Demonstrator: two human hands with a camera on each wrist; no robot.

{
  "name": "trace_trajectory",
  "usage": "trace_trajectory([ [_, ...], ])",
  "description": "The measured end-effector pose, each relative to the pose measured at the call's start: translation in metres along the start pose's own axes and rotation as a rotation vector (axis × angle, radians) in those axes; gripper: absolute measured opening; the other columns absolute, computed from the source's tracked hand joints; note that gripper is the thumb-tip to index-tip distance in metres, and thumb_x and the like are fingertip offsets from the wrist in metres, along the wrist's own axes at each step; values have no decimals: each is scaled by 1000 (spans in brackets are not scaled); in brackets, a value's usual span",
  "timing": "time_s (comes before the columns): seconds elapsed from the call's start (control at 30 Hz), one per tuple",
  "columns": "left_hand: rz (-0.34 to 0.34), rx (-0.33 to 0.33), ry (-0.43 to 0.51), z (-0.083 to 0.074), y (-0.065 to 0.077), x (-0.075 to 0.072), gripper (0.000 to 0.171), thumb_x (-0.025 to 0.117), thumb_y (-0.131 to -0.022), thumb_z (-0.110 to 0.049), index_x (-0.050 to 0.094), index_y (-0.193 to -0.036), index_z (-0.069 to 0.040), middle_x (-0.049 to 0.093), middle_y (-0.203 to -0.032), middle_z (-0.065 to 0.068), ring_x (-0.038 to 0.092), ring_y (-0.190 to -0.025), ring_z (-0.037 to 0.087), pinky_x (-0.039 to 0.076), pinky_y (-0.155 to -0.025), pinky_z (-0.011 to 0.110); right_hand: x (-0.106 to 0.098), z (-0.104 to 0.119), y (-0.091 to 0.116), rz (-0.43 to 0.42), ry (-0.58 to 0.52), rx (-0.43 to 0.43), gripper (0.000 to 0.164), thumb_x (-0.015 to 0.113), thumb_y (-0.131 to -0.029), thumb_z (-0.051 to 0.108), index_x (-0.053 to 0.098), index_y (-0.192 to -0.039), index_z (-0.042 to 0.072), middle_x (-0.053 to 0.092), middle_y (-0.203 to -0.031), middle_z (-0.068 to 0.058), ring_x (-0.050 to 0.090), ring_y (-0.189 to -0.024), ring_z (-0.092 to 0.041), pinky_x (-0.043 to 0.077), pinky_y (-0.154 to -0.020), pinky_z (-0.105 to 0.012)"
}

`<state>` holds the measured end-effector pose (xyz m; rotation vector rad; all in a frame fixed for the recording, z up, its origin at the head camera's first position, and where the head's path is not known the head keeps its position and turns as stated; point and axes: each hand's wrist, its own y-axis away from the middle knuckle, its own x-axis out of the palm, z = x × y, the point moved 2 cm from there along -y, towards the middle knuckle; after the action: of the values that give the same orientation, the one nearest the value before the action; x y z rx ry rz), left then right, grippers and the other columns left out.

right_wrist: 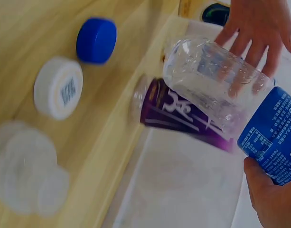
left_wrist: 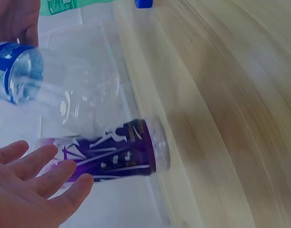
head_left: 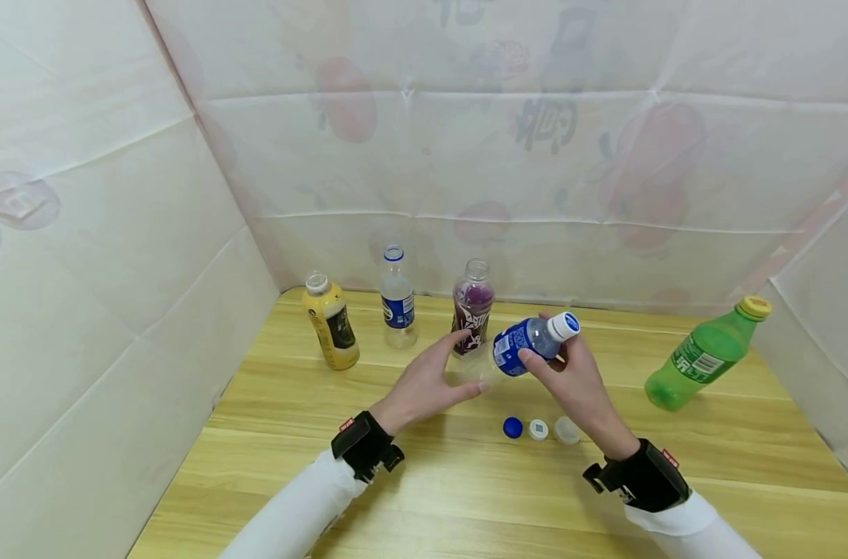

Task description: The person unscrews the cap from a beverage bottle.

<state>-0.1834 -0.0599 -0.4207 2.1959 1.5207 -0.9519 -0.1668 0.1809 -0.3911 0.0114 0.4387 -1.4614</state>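
Note:
My right hand (head_left: 576, 380) grips a clear plastic bottle with a blue label (head_left: 511, 349) and a white cap, thumb across the label. The bottle tilts, cap up to the right and base down to the left. Beside its base, my left hand (head_left: 431, 380) is spread, its fingers fairly straight in the left wrist view and gripping nothing. Behind the tilted bottle stands an uncapped purple-labelled bottle (head_left: 474, 303). Below the hands lie a blue cap (right_wrist: 96, 41), a white cap with a printed square (right_wrist: 58, 88) and a translucent cap (right_wrist: 26, 166).
To the left stand a yellow bottle (head_left: 331, 322) and an uncapped clear bottle with a blue label (head_left: 398, 307). A green bottle (head_left: 703, 357) with a yellow cap is at the right. White printed sheeting (head_left: 424, 171) rises behind the wooden table (head_left: 424, 497).

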Motion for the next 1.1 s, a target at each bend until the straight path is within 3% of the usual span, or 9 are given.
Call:
trace_trajectory([
  [0.3, -27, 92, -21, -10, -5, 10, 107, 87, -80, -52, 29, -163, -17, 37, -164, 9, 40, -147, 30, 38, -116, 52, 15, 2, 3, 26, -77, 37, 65, 69, -100, 14, 36, -154, 0, 47, -148, -25, 52, -133, -43, 51, -102, -34],
  [0.43, -60, 143, -48, -13, -7, 12, 112, 89, -78, -50, 25, -163, -14, 34, -165, 11, 41, -147, 31, 39, -115, 51, 19, 3, 3, 26, -94, 43, 65, 68, -100, 13, 36, -154, -1, 47, -148, -26, 52, -133, -44, 52, -101, -34],
  [0.7, -57, 108, -110, -14, -8, 18, 116, 89, -78, -50, 23, -164, -11, 36, -164, 14, 46, -143, 33, 44, -112, 51, 21, 4, 3, 14, -85, 40, 62, 67, -101, 16, 37, -153, 0, 48, -146, -26, 54, -130, -47, 54, -99, -41],
  [0.9, -78, 93, -144, -16, -9, 20, 107, 90, -78, -47, 33, -160, -10, 54, -151, 14, 60, -129, 30, 53, -102, 47, 22, 4, 4, 21, -93, 40, 62, 68, -101, 16, 37, -153, -1, 47, -148, -25, 52, -132, -47, 52, -102, -47],
  [1.1, -114, 112, -160, -15, -9, 20, 89, 90, -79, -44, 47, -149, -9, 65, -136, 9, 66, -117, 24, 56, -95, 41, 20, 4, 6, 67, -123, 44, 68, 66, -101, 13, 30, -157, 1, 41, -154, -25, 47, -137, -48, 52, -101, -32],
])
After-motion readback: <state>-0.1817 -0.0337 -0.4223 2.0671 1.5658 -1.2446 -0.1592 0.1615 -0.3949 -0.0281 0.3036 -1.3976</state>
